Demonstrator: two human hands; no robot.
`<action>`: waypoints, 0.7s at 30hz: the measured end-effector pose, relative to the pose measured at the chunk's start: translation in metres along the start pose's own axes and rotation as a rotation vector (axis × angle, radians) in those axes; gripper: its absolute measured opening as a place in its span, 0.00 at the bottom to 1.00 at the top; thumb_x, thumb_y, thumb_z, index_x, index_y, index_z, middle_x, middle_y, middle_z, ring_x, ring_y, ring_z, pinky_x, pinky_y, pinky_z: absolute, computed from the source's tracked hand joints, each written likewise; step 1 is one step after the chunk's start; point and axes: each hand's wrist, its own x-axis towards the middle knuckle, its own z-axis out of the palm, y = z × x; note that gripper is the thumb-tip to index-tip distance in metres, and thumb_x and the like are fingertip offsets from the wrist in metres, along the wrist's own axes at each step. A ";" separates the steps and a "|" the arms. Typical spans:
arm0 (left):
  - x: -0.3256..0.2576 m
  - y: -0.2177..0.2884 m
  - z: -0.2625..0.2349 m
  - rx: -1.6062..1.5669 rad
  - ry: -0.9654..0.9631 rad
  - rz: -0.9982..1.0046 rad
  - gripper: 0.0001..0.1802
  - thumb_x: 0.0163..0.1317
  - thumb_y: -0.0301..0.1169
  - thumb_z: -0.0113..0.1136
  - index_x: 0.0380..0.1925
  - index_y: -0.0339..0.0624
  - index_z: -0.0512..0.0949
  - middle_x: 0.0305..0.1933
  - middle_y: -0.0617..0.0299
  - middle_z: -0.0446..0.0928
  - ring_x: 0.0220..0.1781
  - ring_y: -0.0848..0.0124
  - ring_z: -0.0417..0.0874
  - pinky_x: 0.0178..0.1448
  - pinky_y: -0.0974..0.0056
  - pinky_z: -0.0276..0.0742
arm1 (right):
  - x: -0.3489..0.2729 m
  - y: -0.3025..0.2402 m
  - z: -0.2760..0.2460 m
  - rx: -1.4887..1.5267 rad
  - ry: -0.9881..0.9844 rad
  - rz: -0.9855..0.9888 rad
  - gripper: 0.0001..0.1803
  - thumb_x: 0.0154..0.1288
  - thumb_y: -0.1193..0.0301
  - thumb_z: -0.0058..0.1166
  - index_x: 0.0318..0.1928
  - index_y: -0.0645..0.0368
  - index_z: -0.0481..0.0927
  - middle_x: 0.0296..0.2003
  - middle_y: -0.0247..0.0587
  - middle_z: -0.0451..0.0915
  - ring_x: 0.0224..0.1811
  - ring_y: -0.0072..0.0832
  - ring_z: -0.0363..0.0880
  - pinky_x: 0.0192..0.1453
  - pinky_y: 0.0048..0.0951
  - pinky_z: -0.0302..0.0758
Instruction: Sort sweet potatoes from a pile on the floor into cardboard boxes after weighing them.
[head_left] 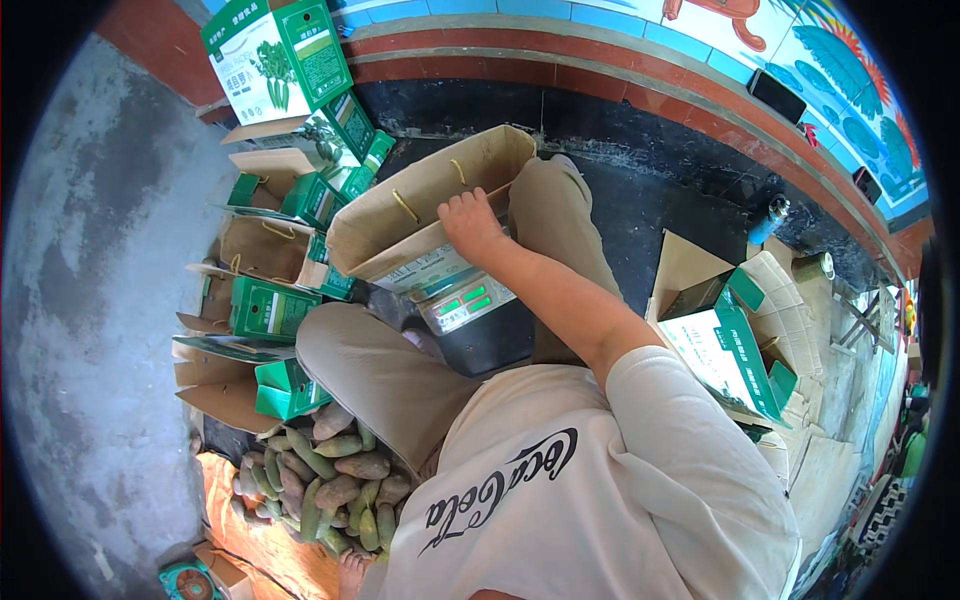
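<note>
My right hand (pixel 470 225) reaches forward and grips the near wall of an open brown cardboard box (pixel 400 215) with yellow cord handles. The box sits tilted on a weighing scale (pixel 462 302) whose green digits glow, between my knees. What is inside the box is hidden from view. My left hand is out of sight. A pile of green and purplish oblong fruits (pixel 325 480) lies on an orange cloth (pixel 255 545) by my left leg.
Green-and-white cartons (pixel 280 60), some open, are stacked at the left along the grey concrete floor (pixel 90 300). Another green carton (pixel 725 355) and flattened cardboard (pixel 795 300) lie at the right. A blue bottle (pixel 770 220) stands by the red brick ledge (pixel 620 85).
</note>
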 end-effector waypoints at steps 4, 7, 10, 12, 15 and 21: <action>0.008 0.012 0.000 0.186 -0.041 -0.081 0.11 0.62 0.33 0.47 0.39 0.41 0.76 0.41 0.55 0.77 0.51 0.60 0.75 0.63 0.59 0.65 | -0.001 -0.002 0.003 -0.019 -0.015 0.019 0.07 0.60 0.68 0.47 0.39 0.50 0.74 0.36 0.37 0.76 0.44 0.33 0.73 0.56 0.45 0.60; 0.016 0.020 0.002 0.324 -0.078 -0.148 0.11 0.63 0.33 0.47 0.39 0.42 0.76 0.41 0.55 0.77 0.50 0.60 0.76 0.61 0.59 0.66 | -0.003 -0.001 0.004 -0.017 0.064 0.005 0.06 0.57 0.70 0.47 0.36 0.53 0.73 0.33 0.37 0.75 0.40 0.32 0.73 0.51 0.40 0.63; 0.025 0.036 0.012 0.443 -0.106 -0.226 0.11 0.63 0.33 0.47 0.39 0.42 0.76 0.40 0.55 0.78 0.48 0.60 0.77 0.59 0.59 0.68 | 0.002 -0.003 -0.004 0.016 -0.024 0.007 0.07 0.60 0.69 0.46 0.39 0.51 0.74 0.37 0.39 0.76 0.44 0.34 0.73 0.57 0.46 0.60; 0.041 0.050 0.017 0.522 -0.126 -0.273 0.11 0.63 0.33 0.47 0.39 0.43 0.76 0.39 0.55 0.78 0.47 0.60 0.77 0.58 0.58 0.69 | 0.003 -0.001 -0.003 0.025 -0.010 -0.001 0.07 0.60 0.69 0.46 0.39 0.51 0.74 0.36 0.39 0.76 0.44 0.34 0.73 0.56 0.45 0.61; 0.072 0.085 0.020 0.621 -0.154 -0.345 0.11 0.63 0.33 0.47 0.39 0.43 0.76 0.39 0.55 0.78 0.46 0.59 0.78 0.56 0.58 0.71 | 0.003 -0.001 0.001 0.040 -0.006 -0.019 0.07 0.60 0.69 0.45 0.38 0.51 0.74 0.36 0.38 0.77 0.43 0.33 0.74 0.53 0.44 0.62; 0.108 0.170 -0.092 0.104 0.883 -0.356 0.10 0.64 0.33 0.46 0.31 0.39 0.75 0.32 0.48 0.76 0.33 0.57 0.80 0.35 0.55 0.73 | 0.004 -0.001 0.005 0.104 0.023 -0.048 0.06 0.60 0.69 0.46 0.37 0.52 0.75 0.34 0.38 0.78 0.41 0.32 0.75 0.47 0.40 0.63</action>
